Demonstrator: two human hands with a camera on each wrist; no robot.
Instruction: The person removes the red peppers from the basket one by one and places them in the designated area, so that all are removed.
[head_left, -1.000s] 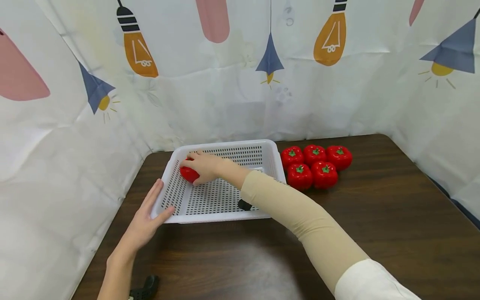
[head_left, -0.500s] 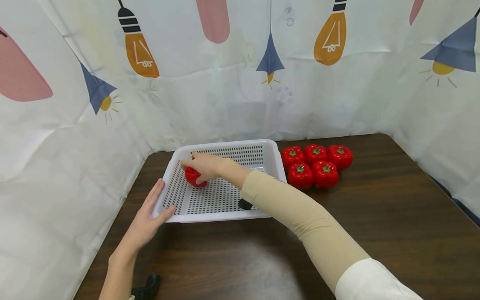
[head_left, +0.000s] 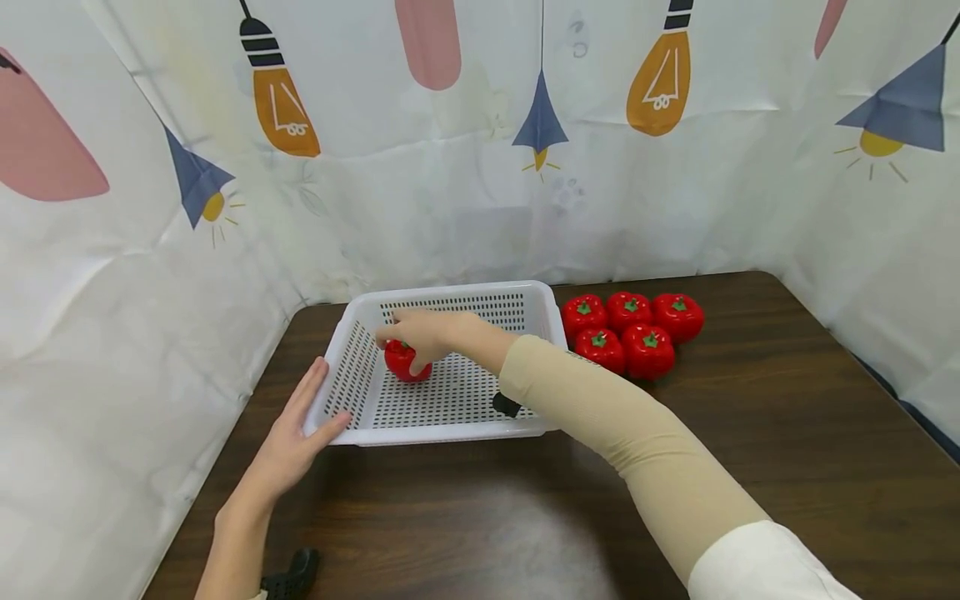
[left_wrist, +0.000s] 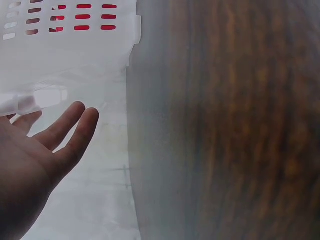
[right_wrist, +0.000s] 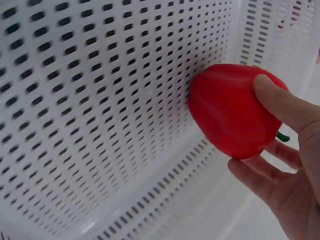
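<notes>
My right hand (head_left: 426, 335) is inside a white perforated plastic basket (head_left: 450, 433), thumb and fingers around a red bell pepper (head_left: 403, 363). In the right wrist view the pepper (right_wrist: 232, 107) touches or nearly touches the basket floor, its green stem toward the palm. At the basket's front left corner is my left hand (head_left: 292, 437), fingers extended along the left side and thumb at the front rim. The left wrist view shows those fingers (left_wrist: 67, 130) spread beside the basket wall, through whose slots red shows.
Several red bell peppers (head_left: 630, 329) with green stems stand in two rows right of the basket. Underneath is a dark wood table (head_left: 765, 433). A white curtain (head_left: 450, 200) with printed lamps closes the back and sides.
The red bell pepper and my right hand have moved a little right and toward me within the basket. My left hand stays at the basket corner.
</notes>
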